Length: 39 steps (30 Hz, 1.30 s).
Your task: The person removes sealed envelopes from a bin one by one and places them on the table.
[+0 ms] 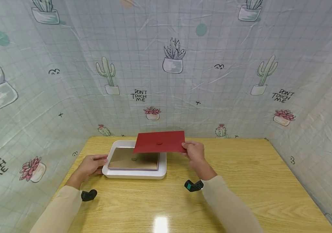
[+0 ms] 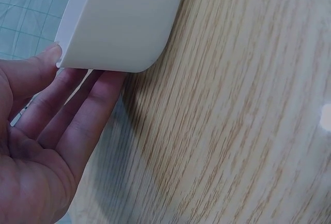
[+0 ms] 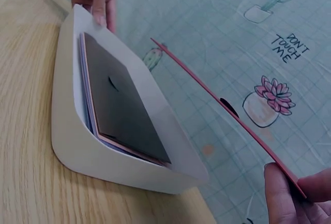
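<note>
Two pale sleeves [image 1: 230,204] enter along the bottom of the head view, with a small black device [image 1: 193,186] beside each wrist. Above them, left of centre, a white tray [image 1: 135,177] sits on the wood-grain table [image 1: 241,174]. At its left end the left hand [image 1: 89,165] grips it, thumb at the rim and fingers lower down, loosely bent. Inside the tray lies a gold-brown card [image 1: 125,161], topmost of a stack whose pink and lilac edges show in the right wrist view. Near the centre of the frame, the right hand [image 1: 195,151] pinches a red card [image 1: 160,136] by its right end, thumb and fingers closed on it; the card is held tilted above the tray's back right part. Behind everything hangs a grid-patterned sheet [image 1: 200,81] printed with potted cacti and lettering.
</note>
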Tool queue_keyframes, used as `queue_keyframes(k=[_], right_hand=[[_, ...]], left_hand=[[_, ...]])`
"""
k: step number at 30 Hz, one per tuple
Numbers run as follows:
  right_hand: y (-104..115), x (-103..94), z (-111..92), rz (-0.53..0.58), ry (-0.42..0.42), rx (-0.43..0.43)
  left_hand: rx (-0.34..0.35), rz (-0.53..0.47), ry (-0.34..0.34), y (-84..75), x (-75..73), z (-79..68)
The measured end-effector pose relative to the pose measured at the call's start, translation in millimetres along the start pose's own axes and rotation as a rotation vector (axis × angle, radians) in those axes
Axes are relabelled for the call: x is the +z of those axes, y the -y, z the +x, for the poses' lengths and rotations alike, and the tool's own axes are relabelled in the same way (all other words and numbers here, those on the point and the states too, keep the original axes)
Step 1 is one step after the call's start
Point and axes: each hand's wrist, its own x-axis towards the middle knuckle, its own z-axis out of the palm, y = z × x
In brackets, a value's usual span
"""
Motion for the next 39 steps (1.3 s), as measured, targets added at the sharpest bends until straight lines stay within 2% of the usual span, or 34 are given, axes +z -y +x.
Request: queue_keyframes(k=[13,39], right_hand=[[4.3,-23.0,8.2,0.006,-0.034,0.006],[19.9,-59.8,13.5,0.000,-0.069,0.042]], left_hand=[[-0.018,0.018,-0.013,-2.1,2.5,-0.6],[-0.007,0.020,-0.001,-1.7,3.1,-2.3]])
